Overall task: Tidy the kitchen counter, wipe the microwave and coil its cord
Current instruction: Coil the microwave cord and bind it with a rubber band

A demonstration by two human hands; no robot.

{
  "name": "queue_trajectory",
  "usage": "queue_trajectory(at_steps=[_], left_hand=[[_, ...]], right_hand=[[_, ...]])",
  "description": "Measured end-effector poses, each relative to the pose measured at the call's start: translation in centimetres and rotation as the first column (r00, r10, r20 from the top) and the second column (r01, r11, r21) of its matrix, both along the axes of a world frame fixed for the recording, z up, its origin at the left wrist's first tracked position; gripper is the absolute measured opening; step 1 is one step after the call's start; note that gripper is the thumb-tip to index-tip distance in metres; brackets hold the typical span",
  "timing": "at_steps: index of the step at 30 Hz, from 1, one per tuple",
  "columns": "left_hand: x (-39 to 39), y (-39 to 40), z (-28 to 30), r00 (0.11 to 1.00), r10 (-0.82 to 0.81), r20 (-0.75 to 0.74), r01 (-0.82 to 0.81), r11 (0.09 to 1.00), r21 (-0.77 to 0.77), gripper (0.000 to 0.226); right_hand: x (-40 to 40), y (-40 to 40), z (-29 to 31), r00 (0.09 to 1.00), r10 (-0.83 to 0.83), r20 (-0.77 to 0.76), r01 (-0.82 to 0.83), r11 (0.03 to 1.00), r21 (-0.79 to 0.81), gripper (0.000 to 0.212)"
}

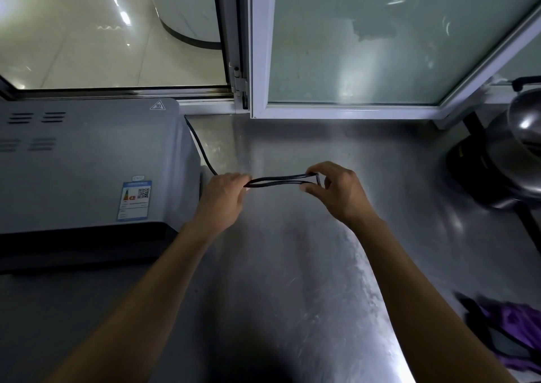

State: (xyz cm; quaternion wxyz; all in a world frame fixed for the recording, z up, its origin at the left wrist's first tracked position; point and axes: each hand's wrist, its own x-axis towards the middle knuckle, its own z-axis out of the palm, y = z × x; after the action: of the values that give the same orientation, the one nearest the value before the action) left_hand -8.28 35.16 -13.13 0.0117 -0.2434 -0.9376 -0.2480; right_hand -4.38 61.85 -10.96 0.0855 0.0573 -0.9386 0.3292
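Both hands, left hand point(224, 191) and right hand point(333, 188), pinch the cord point(281, 179) mid-frame, folding loops; next fold needs more slack from the microwave point(87, 163).

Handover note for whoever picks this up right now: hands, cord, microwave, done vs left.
Left hand: grips one end of a folded loop of the black cord, beside the microwave.
Right hand: pinches the loop's other end, above the steel counter.
Cord runs from the microwave's back corner down to the left hand; the plug is not in view.
Done: a first loop is folded.
Left: finish coiling and set the cord down. Whether the microwave has been wiped cannot be told. A purple cloth and a pot sit at the right edge.
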Motion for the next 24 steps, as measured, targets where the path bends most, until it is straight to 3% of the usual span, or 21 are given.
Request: queue_trajectory(at_steps=[8,15,24], left_hand=[[0.3,-0.1,-0.1,1.000,-0.021,-0.004,0.021,0.995,-0.094,0.011],[0.1,0.0,-0.7,0.997,-0.044,0.068,0.053,0.989,-0.141,0.038],[0.2,1.1,0.8,0.996,-0.055,0.069,0.063,0.991,-0.119,0.026]], right_hand=[[0.1,0.0,-0.7,0.999,0.038,-0.025,-0.039,0.998,-0.044,0.016],[-0.3,-1.3,-1.2,0.995,0.085,-0.052,-0.086,0.996,-0.013,0.015],[-0.8,-4.9,-1.4,0.995,0.050,-0.092,-0.050,0.999,-0.001,0.026]])
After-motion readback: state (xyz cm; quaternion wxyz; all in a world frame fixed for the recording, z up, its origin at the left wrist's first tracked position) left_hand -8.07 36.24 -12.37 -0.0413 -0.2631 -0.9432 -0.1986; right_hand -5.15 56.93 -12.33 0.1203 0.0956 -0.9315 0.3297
